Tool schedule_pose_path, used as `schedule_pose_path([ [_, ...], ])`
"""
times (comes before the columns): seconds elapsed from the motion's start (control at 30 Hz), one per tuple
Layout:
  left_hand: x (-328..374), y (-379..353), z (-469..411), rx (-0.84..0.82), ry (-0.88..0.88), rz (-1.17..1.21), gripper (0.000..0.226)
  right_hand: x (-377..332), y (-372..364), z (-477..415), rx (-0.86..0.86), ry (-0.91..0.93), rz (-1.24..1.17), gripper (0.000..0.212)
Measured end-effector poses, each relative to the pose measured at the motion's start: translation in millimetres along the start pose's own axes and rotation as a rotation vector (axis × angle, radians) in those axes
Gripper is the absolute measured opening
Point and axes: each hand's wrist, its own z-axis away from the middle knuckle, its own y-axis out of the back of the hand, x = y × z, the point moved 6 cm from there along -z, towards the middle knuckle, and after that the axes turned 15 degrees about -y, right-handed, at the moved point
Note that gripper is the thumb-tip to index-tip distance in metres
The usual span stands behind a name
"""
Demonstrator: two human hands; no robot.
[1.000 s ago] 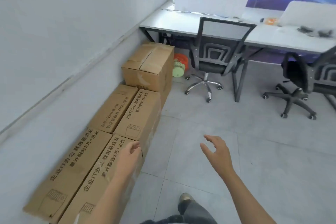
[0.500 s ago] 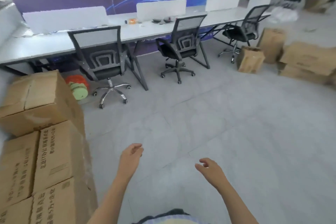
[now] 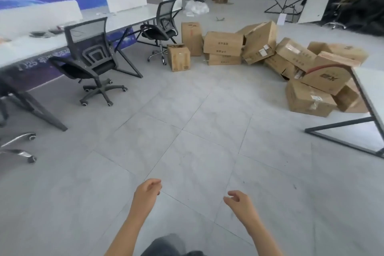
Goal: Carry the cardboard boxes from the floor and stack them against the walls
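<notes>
**Empty hands, next load ahead**

A second ago the view lay on the stacked row along the wall, with the left hand at a carton there. Now that row is out of sight and the view faces open floor (image 3: 187, 120). My reading is that one delivery is finished and the walk back for another has begun.

Left of and behind the near office chair (image 3: 89, 52) runs the long white table (image 3: 128, 16). Right of the chair and farther off stands a small upright box (image 3: 178, 57), the closest carton to it. Further right again, the pile of cardboard boxes (image 3: 222, 43) sprawls on the floor, some lying flat and some tipped against each other. It reaches a second table (image 3: 374, 89) far to the chair's right, whose dark frame stands in front of the last cartons.

Nearer than the chair and low in view, the left hand (image 3: 146, 193) and the right hand (image 3: 241, 203) are held out in front. Their fingers are loosely curled, holding and touching nothing. Both hands are well apart from the pile, so many boxes remain to carry.
</notes>
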Motion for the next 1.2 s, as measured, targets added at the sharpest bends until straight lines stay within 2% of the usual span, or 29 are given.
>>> schedule_pose_path([
  [0.27, 21, -80, -90, -0.137, 0.027, 0.011, 0.013, -33, 54, -59, 0.053, -0.036, -0.095, 0.036],
  [0.57, 89, -156, -257, -0.225, -0.005, 0.063, 0.012, -132, 136, -150, 0.199, -0.07, -0.183, 0.033],
  [0.73, 105, -186, -319, -0.253, 0.017, 0.068, 0.014, -172, 149, -203, 0.176, -0.09, -0.164, 0.035],
  [0.93, 99, -219, -397, -0.22, 0.099, 0.061, 0.013, -224, 163, -296, 0.082, -0.123, -0.045, 0.037],
  [1.2, 161, -275, -554, -0.103, 0.068, 0.098, 0.014, -378, 254, -434, 0.122, 0.013, -0.077, 0.032],
])
